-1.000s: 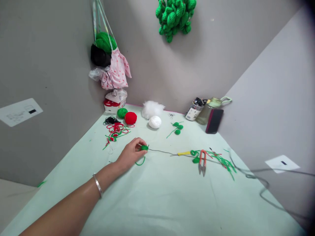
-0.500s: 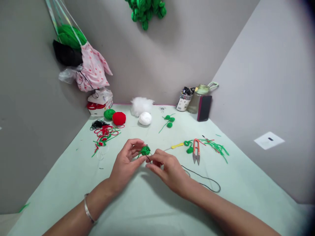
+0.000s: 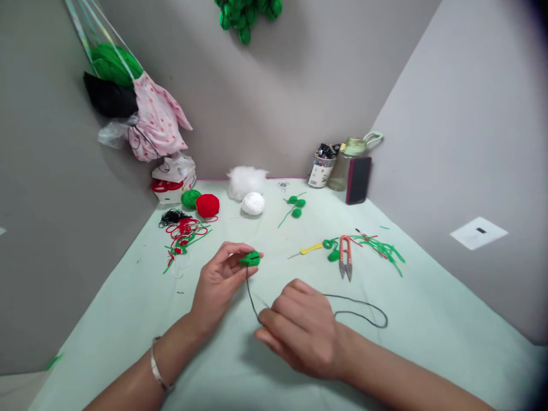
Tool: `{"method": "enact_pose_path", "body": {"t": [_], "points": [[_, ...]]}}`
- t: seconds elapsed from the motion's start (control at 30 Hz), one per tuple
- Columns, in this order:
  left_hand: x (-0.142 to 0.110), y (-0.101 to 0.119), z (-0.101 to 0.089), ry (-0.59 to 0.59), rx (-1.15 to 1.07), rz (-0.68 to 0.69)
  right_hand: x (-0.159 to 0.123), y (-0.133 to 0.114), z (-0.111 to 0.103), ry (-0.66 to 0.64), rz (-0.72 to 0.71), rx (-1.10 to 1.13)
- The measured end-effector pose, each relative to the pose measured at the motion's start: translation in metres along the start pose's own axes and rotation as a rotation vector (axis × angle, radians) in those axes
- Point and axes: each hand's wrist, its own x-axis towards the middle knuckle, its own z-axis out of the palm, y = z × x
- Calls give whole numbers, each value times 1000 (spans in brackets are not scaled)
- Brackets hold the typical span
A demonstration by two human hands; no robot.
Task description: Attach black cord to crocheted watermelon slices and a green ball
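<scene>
Between the fingertips of my left hand (image 3: 222,273) is a small green crocheted ball (image 3: 252,258) with a black stitch line across it. From its underside a black yarn (image 3: 250,294) runs down to my right hand (image 3: 299,328), whose fingers are closed on it. A thin pale shaft, perhaps a needle, shows faintly beside the right fingertips. More of the black yarn loops out on the table beyond the right wrist. A yellow-handled crochet hook (image 3: 310,249) lies further off, near orange thread snips (image 3: 345,257).
Red yarn ball (image 3: 208,205), white yarn ball (image 3: 253,204) and fluffy stuffing (image 3: 247,181) sit at the back. Tangled yarn scraps (image 3: 185,234) lie left, green strands (image 3: 381,246) right. A phone (image 3: 358,180), bottle (image 3: 340,171) and pen cup (image 3: 321,171) stand back right.
My right hand has moved down and toward me, away from the green ball, and the black yarn now stretches between them. The black loop on the ball has been drawn flat.
</scene>
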Motion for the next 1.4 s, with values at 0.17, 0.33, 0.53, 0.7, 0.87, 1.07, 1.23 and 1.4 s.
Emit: {"method": "enact_pose_path", "body": {"t": [0.17,0.33,0.53,0.7,0.87,1.07,1.23,1.4], "points": [[0,2,0,-37,-69,-79,-6,17,-5,138,371,91],[-4,0,4,-83,-5,-32,-11,25,5,61,411,73],[-3,-3,7,-134,-60,-95,-10,24,5,72,474,226],[-1,-3,6,-175,-20,-28,-5,27,3,52,766,665],[-2,-5,2,-165,85,57,0,30,0,-8,911,851],[-6,-8,0,-121,175,101,1,28,-4,-29,953,848],[-7,-12,-6,-73,266,379,-1,21,4,-5,973,820],[-9,-13,-11,-101,506,663,-4,9,12,-17,869,818]]}}
